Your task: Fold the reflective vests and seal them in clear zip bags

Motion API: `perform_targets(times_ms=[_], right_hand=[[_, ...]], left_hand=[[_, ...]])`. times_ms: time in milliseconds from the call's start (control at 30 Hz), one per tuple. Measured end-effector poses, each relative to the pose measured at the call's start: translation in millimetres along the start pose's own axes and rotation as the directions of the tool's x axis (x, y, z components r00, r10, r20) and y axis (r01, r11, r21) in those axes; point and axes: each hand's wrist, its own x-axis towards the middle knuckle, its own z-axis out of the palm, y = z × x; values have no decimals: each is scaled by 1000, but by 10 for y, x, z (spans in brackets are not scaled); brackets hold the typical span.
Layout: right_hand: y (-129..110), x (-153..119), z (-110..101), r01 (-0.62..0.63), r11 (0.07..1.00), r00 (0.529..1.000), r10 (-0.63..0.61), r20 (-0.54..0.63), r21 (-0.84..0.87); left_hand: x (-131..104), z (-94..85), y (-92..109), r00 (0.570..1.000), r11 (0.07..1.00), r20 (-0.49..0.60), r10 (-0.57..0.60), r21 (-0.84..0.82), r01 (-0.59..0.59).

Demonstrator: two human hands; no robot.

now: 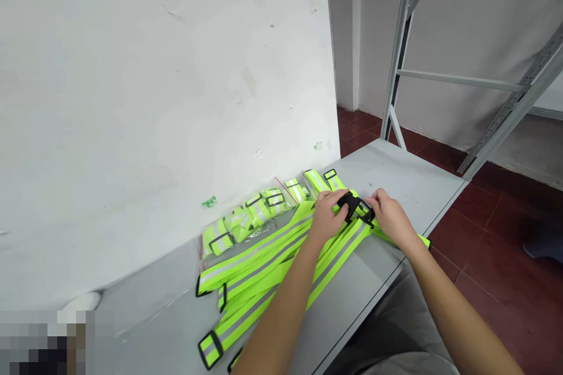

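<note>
At four o'clock from the middle of the view, a black plastic side-release buckle (pixel 349 204) sits between the person's two bare hands, above the grey, smooth-faced tabletop (pixel 396 170). The left hand (pixel 326 214) comes in at the buckle's nine o'clock, its fingers closed on that end. The right hand (pixel 389 214) is at three o'clock, its fingers pinched at the other end, beside the strap webbing; exactly what they grip is too small to tell.

Under and beside the hands, a bundle of fluorescent yellow-green webbing straps with silver-grey stripes (pixel 257 251) fans out towards eight o'clock, ending in black rectangular sliders (pixel 210 350). At nine o'clock from the buckle, a clear plastic bag with red edge lines (pixel 250 217) lies against the white, scuffed wall (pixel 176 99), with folded straps of the same kind inside. At two o'clock stands a grey metal rack frame (pixel 461 79); at four, dark red floor tiles (pixel 505 269).
</note>
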Motion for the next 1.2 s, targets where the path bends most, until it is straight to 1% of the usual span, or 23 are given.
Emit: perform_targets(times_ms=[33, 67, 133, 200, 300, 400, 600, 767, 833, 1000, 1200], right_hand=[[-3, -8, 35, -21, 999, 1000, 20, 21, 31], [9, -13, 86, -30, 998, 999, 29, 19, 60], [66, -17, 208, -31, 994, 999, 34, -27, 108], [139, -11, 313, -25, 991, 997, 33, -65, 130], [224, 0, 386, -14, 991, 997, 23, -67, 133], [258, 2, 387, -16, 991, 997, 26, -79, 130], [248, -23, 365, -46, 994, 993, 57, -105, 102], [211, -47, 352, -95, 993, 984, 104, -146, 65], [204, -55, 352, -109, 992, 981, 117, -156, 60], [215, -72, 357, -124, 990, 978, 132, -162, 61], [221, -66, 362, -130, 990, 975, 138, -173, 59]], left_hand=[[-23, 37, -14, 1000, 1000, -10, -5, -3, 5], [-39, 72, -29, 1000, 1000, -15, -7, -5, 7], [-55, 124, -52, 1000, 1000, -7, 4, -4, -4], [-57, 146, -67, 1000, 1000, -1, 21, 2, -21], [-54, 151, -92, 1000, 1000, 1, 15, 13, -15], [-51, 161, -125, 1000, 1000, 8, -6, 27, 6], [-77, 163, -122, 999, 997, -29, 25, 73, -23], [-117, 154, -102, 998, 987, 54, 41, 156, -49], [-120, 161, -104, 997, 983, 68, 44, 175, -56], [-115, 180, -105, 999, 983, 37, 15, 184, -21], [-99, 185, -124, 1000, 993, -18, -25, 116, 27]])
